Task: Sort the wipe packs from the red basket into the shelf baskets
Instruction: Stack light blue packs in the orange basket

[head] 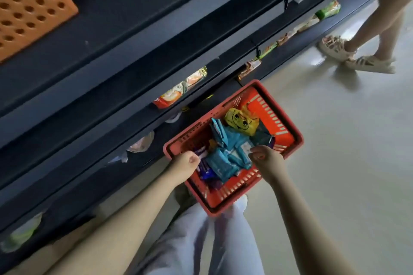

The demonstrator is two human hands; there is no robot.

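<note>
Inside the red basket, the blue packs sit just under the right hand's curled fingers, and the purple packs are beside the left hand's fist. Can't tell if either one's actually gripping.

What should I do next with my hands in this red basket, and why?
Probably close the right hand on the blue pack beneath it and lift it out. Its curled fingers hang right over that pack in the red basket, and no firm grip shows yet.
</note>
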